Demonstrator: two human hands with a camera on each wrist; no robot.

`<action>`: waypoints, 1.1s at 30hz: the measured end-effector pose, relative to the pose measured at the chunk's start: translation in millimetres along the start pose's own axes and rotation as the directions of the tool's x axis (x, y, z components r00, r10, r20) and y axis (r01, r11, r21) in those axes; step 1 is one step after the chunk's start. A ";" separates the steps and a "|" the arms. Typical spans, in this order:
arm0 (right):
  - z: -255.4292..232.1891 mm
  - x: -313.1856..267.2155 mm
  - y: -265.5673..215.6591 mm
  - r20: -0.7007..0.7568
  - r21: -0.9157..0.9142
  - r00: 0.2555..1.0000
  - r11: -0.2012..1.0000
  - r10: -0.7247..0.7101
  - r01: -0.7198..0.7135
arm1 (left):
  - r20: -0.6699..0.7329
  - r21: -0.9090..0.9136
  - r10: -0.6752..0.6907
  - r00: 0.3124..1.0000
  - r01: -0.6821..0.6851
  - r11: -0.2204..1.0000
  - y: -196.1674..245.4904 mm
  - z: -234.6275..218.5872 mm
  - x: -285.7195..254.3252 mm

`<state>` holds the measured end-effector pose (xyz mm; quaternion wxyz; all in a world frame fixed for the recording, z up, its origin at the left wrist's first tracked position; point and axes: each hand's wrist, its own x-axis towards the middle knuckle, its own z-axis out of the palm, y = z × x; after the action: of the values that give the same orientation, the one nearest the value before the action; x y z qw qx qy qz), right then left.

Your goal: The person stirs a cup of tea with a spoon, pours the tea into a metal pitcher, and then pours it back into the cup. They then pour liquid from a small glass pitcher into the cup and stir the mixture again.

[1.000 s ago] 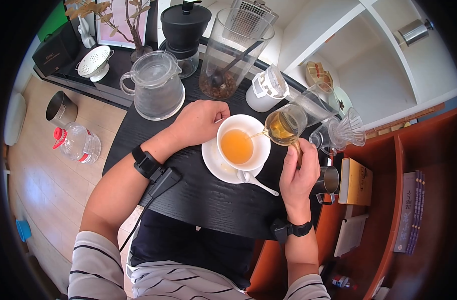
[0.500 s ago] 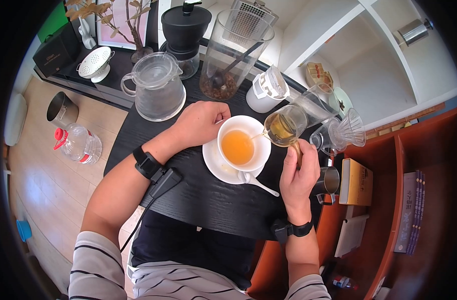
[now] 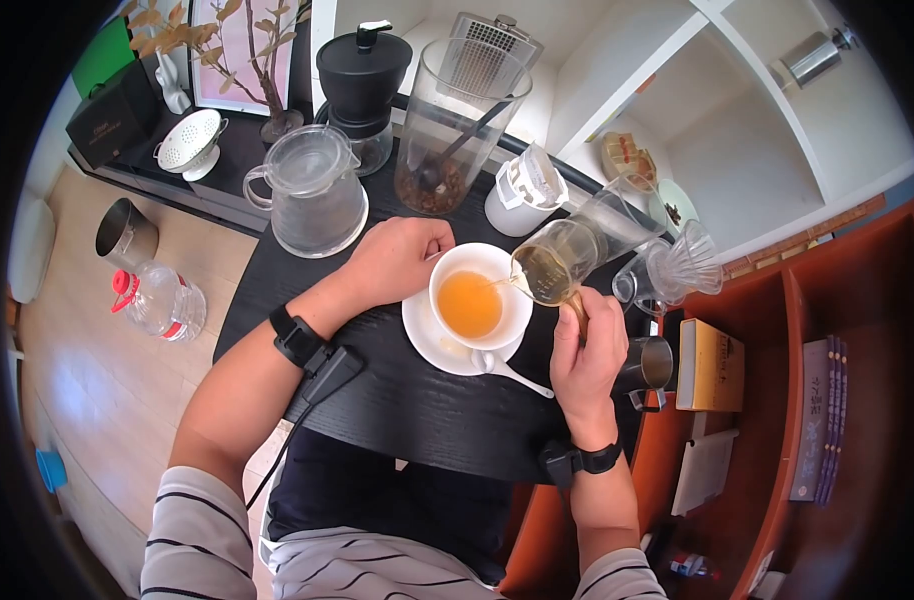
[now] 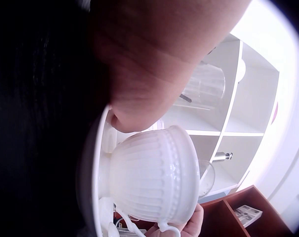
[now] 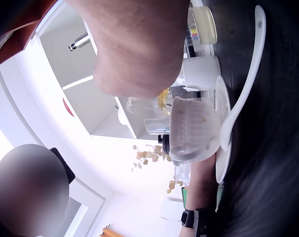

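Observation:
A white cup (image 3: pixel 517 312) holding orange-amber liquid stands on a white saucer (image 3: pixel 417 335); its ribbed side shows in the left wrist view. A white spoon (image 3: pixel 522 382) lies on the saucer with its handle over the edge. My left hand (image 3: pixel 392 262) pinches the saucer's rim beside the cup, its fingertips partly hidden. My right hand (image 3: pixel 589 360) grips the handle of a small glass pitcher (image 3: pixel 545 274), tilted left with its lip over the cup's right rim. A thin stream of amber liquid runs from it into the cup.
Behind the cup stand a glass server (image 3: pixel 312 205), a black coffee grinder (image 3: pixel 362 85), a tall glass vessel (image 3: pixel 427 150) with a black scoop, and a white canister (image 3: pixel 522 205). To the right are a clear dripper (image 3: pixel 682 265) and a metal jug (image 3: pixel 645 365).
The pitcher has tipped further and come slightly closer over the cup, with the stream still running. The head view has shifted a little; my left hand stays at the saucer.

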<state>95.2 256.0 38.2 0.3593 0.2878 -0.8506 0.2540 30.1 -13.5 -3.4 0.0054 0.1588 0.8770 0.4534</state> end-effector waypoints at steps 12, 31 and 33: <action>-1.3 0.6 -0.4 0.022 0.045 0.998 0.997 -0.065 0.064 | 0.026 -0.020 -0.021 0.999 0.021 1.000 -0.6 -0.5 -0.2; -5.6 -3.4 -4.1 -0.039 0.134 0.999 0.991 0.029 -0.024 | 0.024 0.000 -0.032 0.999 0.032 0.999 4.1 -1.8 -2.1; -3.9 -5.3 -1.8 -0.067 0.078 0.977 0.978 0.200 -0.195 | 0.015 0.007 -0.021 1.000 0.020 1.000 1.7 -0.1 -1.9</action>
<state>101.3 258.9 37.0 0.3534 0.2046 -0.8514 0.3293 32.4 -13.2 -2.2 0.0160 0.1532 0.8801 0.4491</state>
